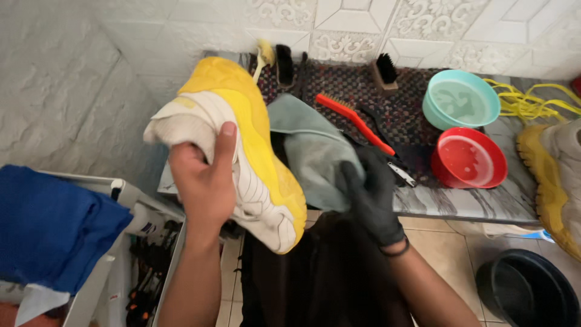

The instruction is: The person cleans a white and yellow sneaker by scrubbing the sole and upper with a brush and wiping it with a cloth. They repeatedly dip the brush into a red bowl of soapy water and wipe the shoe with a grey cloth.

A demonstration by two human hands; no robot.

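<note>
My bare left hand grips a yellow and white sneaker at its heel opening, holding it up with its side towards me. My right hand, in a black glove, clutches a grey-green cloth that lies against the shoe's toe side. Behind the cloth a red-handled brush rests on a woven mat.
On the marble ledge stand a teal bowl and a red bowl, both with water. Yellow laces and a second yellow sneaker lie at the right. Black brushes sit at the back. A blue cloth on a bin is at left, a black bucket lower right.
</note>
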